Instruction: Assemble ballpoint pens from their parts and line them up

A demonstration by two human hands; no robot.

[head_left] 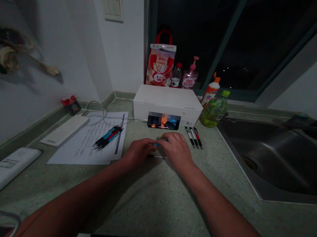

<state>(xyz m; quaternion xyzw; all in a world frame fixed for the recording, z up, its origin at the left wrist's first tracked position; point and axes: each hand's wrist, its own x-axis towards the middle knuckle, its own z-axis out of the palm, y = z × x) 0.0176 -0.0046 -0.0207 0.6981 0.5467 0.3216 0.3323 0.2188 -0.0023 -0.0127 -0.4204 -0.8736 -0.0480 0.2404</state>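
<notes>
My left hand [142, 149] and my right hand [175, 147] meet over the counter, fingers pinched on a small blue pen part [156, 144] between them. Most of that piece is hidden by the fingers. Just below the hands a thin white and dark pen piece [160, 157] lies on the counter. Several blue, red and black pens [108, 137] rest on a printed sheet [82, 144] at the left. To the right of my right hand, three pens [194, 137] lie side by side.
A phone [164, 121] showing a video leans on a white box [169, 100]. Behind are a red bag [160, 64] and bottles [189, 77]. A green bottle [215, 109] stands near the sink [255, 192]. White boxes [65, 130] and a cable lie left.
</notes>
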